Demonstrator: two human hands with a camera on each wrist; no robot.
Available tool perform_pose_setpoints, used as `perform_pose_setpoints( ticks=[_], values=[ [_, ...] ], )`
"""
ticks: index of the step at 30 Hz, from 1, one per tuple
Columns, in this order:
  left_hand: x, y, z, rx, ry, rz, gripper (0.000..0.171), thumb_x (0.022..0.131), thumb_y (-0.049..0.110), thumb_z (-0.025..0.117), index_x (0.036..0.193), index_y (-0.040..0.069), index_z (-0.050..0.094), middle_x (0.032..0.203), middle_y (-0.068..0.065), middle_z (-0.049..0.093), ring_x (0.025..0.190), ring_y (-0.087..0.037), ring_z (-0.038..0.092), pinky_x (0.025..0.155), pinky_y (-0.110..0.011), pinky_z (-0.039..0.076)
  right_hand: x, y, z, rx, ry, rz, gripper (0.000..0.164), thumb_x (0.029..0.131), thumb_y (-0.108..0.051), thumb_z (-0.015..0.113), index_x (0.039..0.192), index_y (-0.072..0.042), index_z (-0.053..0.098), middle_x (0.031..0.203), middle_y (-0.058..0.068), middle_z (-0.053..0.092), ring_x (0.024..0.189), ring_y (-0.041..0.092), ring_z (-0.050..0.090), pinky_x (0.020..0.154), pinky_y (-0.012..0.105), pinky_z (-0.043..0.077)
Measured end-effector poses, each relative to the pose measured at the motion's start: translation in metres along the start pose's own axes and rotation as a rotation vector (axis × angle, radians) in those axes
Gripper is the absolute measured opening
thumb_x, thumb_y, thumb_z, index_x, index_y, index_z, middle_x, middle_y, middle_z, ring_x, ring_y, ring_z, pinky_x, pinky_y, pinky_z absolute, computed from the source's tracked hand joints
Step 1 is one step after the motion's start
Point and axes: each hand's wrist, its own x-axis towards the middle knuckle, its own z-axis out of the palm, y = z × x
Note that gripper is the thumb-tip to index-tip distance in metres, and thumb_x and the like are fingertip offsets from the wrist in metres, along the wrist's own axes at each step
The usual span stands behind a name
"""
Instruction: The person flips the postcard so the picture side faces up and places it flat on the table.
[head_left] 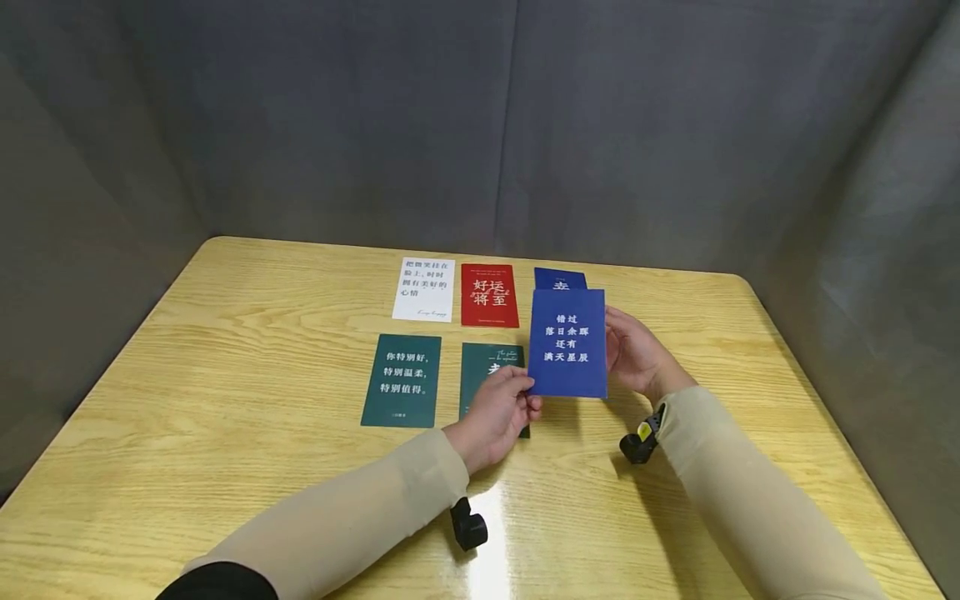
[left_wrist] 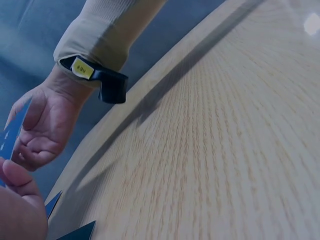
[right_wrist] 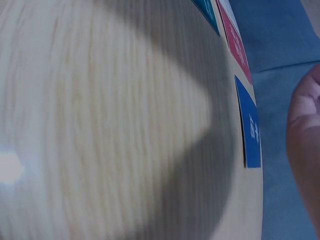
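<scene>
A blue card (head_left: 567, 343) with white Chinese characters is raised above the table, facing the head camera. My left hand (head_left: 495, 412) pinches its lower left corner between thumb and fingers. Behind the card's right edge is my right hand (head_left: 637, 350); the card hides its fingertips, so a grip cannot be made out. The left wrist view shows the same card (left_wrist: 12, 132) nearly edge-on, in front of the right hand's (left_wrist: 47, 122) palm and bent fingers. Beneath my left hand lies a green card (head_left: 480, 362), partly covered. Another blue card (head_left: 561, 277) shows behind the raised one.
On the wooden table (head_left: 262, 350) lie a white card (head_left: 423, 289), a red card (head_left: 489, 296) and a second green card (head_left: 401, 381). Grey curtains (head_left: 360, 125) hang behind and at both sides. Small black cameras (head_left: 468, 527) hang from both wrists.
</scene>
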Motion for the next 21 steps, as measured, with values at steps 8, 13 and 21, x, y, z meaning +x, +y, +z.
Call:
perform_pose_setpoints(
  ticks=[8,13,21],
  values=[
    [0.002,-0.003,-0.002,0.051,0.026,-0.003,0.009,0.106,-0.003,0.040,0.106,0.002,0.047,0.090,-0.008,0.046,0.074,-0.018,0.049,0.066,-0.023,0.045,-0.002,-0.006,-0.004,-0.239,0.164,0.012,0.026,0.111,-0.011,0.040,0.095,-0.012,0.060,0.083,-0.004,0.063,0.075,0.008,0.061,0.070,0.022,0.052],
    [-0.001,-0.002,-0.002,0.103,0.010,-0.032,0.008,0.106,-0.002,0.043,0.108,0.000,0.050,0.092,-0.009,0.050,0.077,-0.018,0.054,0.067,-0.023,0.048,-0.006,-0.007,-0.005,-0.359,0.216,0.045,0.014,0.110,-0.007,0.046,0.100,-0.005,0.056,0.086,-0.001,0.058,0.072,0.008,0.059,0.068,0.021,0.053],
    [-0.009,-0.002,0.002,0.166,-0.012,-0.063,0.019,0.102,0.000,0.051,0.120,-0.004,0.050,0.099,-0.008,0.050,0.087,-0.020,0.051,0.079,-0.030,0.054,-0.011,-0.010,-0.022,-0.405,0.148,0.169,0.007,0.105,0.005,0.048,0.110,0.004,0.053,0.090,0.003,0.064,0.078,0.009,0.065,0.076,0.022,0.057]
  ],
)
